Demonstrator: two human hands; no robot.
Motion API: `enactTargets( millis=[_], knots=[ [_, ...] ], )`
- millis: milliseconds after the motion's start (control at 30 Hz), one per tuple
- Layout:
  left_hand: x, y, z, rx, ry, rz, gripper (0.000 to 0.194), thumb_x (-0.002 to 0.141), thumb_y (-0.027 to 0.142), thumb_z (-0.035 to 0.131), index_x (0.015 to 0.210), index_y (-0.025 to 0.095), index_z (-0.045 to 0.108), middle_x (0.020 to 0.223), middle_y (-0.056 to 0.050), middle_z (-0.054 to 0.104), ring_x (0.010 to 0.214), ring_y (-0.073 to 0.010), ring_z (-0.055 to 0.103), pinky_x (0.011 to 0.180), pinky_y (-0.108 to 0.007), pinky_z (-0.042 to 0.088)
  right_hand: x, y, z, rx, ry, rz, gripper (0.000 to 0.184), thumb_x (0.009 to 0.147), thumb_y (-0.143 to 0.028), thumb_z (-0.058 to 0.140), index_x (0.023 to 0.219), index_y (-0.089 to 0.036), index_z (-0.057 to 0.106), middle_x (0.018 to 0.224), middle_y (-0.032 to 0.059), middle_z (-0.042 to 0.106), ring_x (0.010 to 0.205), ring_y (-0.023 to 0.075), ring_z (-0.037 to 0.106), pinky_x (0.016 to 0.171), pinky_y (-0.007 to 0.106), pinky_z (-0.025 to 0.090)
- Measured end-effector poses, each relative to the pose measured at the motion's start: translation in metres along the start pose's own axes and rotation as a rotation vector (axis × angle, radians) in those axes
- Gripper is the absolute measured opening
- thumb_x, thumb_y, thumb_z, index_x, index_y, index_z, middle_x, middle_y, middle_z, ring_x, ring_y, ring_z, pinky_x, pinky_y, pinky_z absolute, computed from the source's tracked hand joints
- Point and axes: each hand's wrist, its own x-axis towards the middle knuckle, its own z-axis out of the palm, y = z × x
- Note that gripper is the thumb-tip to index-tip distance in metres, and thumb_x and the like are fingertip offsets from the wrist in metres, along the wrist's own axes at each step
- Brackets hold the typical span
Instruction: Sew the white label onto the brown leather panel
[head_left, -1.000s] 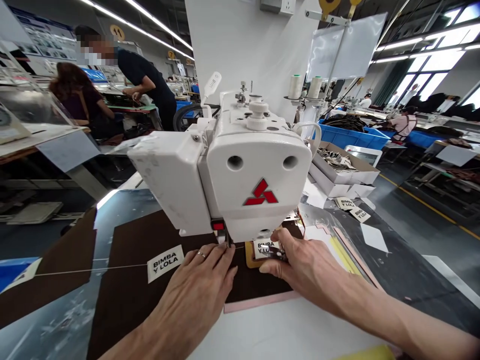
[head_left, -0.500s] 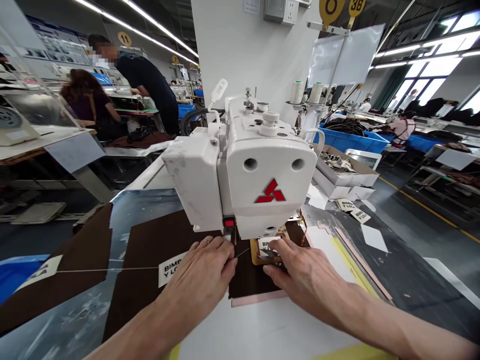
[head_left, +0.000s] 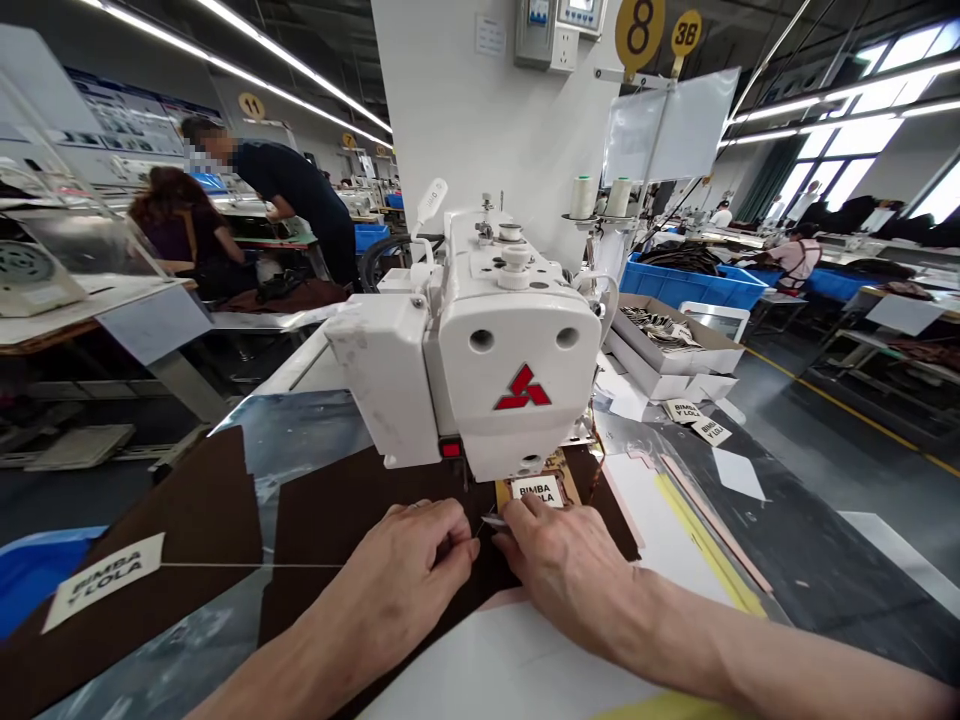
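Observation:
My left hand (head_left: 412, 560) is closed in a pinch, and a thin thread (head_left: 481, 522) runs from its fingertips. My right hand (head_left: 562, 550) is closed around thread snips; only the pointed metal blades (head_left: 495, 520) show, directed at the thread, and the rest lies hidden in the palm. Both hands are just in front of the white sewing machine (head_left: 517, 350), over dark brown fabric (head_left: 330, 510). A white lettered label (head_left: 537, 489) lies in a tan frame under the machine head. Another label (head_left: 105, 580) rests on brown fabric at the left, a thread trailing from it.
White boxes (head_left: 660, 365) of labels stand at the right, beside loose labels (head_left: 711, 430) on the dark table. Blue bins (head_left: 694, 285) are behind them. Thread cones (head_left: 582, 198) stand behind the machine. Two people are at other machines at the left.
The brown fabric and its labels at the left have shifted rightward. My right hand has moved left, bringing the blades close to my left fingertips and uncovering more of the framed label.

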Motion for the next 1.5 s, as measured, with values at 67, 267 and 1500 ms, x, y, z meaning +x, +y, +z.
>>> enactTargets(
  millis=[67, 267, 1500],
  knots=[
    [-0.003, -0.003, 0.001, -0.010, -0.010, 0.014, 0.025, 0.100, 0.034, 0.049, 0.079, 0.022, 0.056, 0.075, 0.003, 0.062, 0.072, -0.0181, 0.055, 0.073, -0.033, 0.036, -0.002, 0.000, 0.000, 0.011, -0.008, -0.003, 0.013, 0.107, -0.017, 0.048, 0.098, -0.021, 0.057, 0.086, 0.0002, 0.070, 0.067, 0.0196, 0.068, 0.053, 0.035, 0.019],
    [-0.017, -0.034, -0.008, 0.129, -0.048, 0.020, 0.031, 0.102, 0.038, 0.041, 0.077, 0.022, 0.050, 0.072, 0.001, 0.061, 0.072, -0.0198, 0.057, 0.071, -0.034, 0.038, -0.023, 0.016, -0.020, 0.092, -0.046, 0.045, 0.009, 0.105, -0.030, 0.060, 0.112, -0.025, 0.063, 0.099, 0.0003, 0.072, 0.073, 0.0207, 0.070, 0.055, 0.033, 0.020],
    [0.008, -0.030, 0.028, 0.557, 0.353, 0.631, 0.042, 0.110, 0.043, 0.050, 0.141, 0.019, 0.066, 0.145, -0.005, 0.065, 0.124, -0.0310, 0.070, 0.100, -0.050, 0.058, 0.017, 0.060, -0.029, 0.029, -0.129, -0.024, 0.017, 0.107, -0.027, 0.056, 0.097, -0.021, 0.069, 0.095, 0.0038, 0.074, 0.080, 0.0192, 0.070, 0.063, 0.031, 0.036]
  ],
)
